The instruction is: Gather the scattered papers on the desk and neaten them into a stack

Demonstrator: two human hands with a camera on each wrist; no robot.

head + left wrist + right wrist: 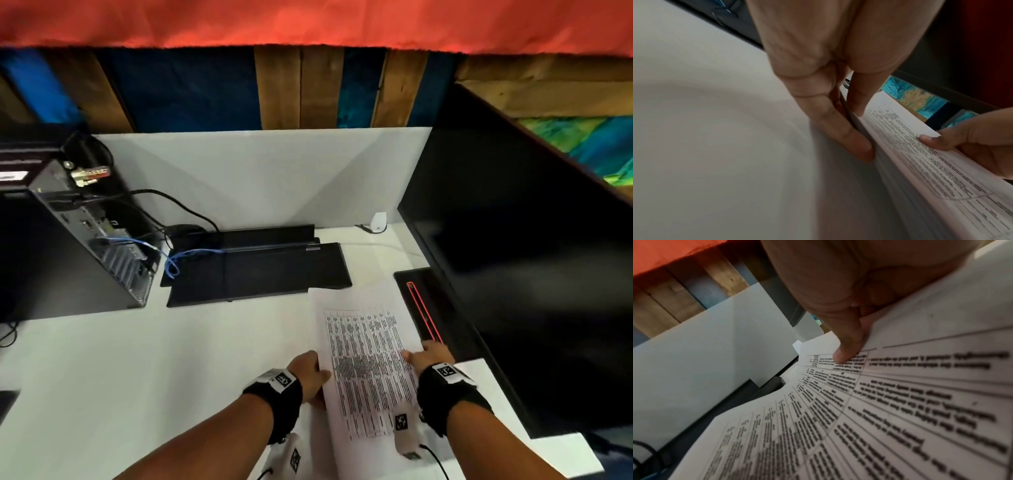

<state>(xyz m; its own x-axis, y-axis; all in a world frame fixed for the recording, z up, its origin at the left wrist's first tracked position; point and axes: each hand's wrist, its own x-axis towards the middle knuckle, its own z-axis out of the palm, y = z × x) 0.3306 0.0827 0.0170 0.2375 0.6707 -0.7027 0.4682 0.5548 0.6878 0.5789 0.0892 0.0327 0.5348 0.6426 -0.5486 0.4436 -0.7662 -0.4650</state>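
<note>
1. The stack of papers [368, 363] lies between the two hands, its long axis running away from the person toward the dark monitor base [423, 308] and tilted slightly left at the far end.
2. The left hand [310, 375] sits at the stack's left long edge; in the left wrist view its thumb lies on top and its fingers [840, 138] curl against the side, so it pinches that edge.
3. The right hand [430, 356] is at the right long edge, thumb pressed on the printed top sheet, fingers tucked under, gripping the papers.
4. Both hands are level with each other about midway along the stack, neither nearer than the other.
5. The stack rests on the white worktop [154, 377], near its front right, just beside the monitor base; the sheets look already gathered, so squaring the edges is likely what remains.
</note>
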